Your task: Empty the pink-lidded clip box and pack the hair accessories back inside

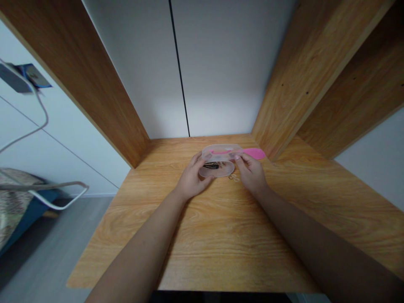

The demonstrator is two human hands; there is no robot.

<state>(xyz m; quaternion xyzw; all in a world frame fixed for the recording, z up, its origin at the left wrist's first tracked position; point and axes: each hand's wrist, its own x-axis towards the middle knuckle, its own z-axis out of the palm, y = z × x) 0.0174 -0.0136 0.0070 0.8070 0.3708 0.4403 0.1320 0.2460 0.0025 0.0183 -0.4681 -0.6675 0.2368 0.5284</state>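
Note:
A small clear plastic case (225,170) lies on the wooden tabletop with its hinged lid (223,147) raised. Dark hair clips or pins (212,165) sit inside its base; their exact kind is too small to tell. My left hand (193,176) is wrapped round the left side of the case, thumb at the near rim. At the lid's right end, my right hand (251,171) pinches the edge between thumb and fingers. Behind the lid lies a pink object with a rounded paddle end (255,153), partly seen through the plastic. Several little elastic bands (234,178) rest beside the case.
Wooden side panels (277,84) rise right and left of the tabletop (202,235), with a pale panel (217,75) at the back. A white cable (44,113) hangs at far left, above patterned fabric (15,202) and a grey floor.

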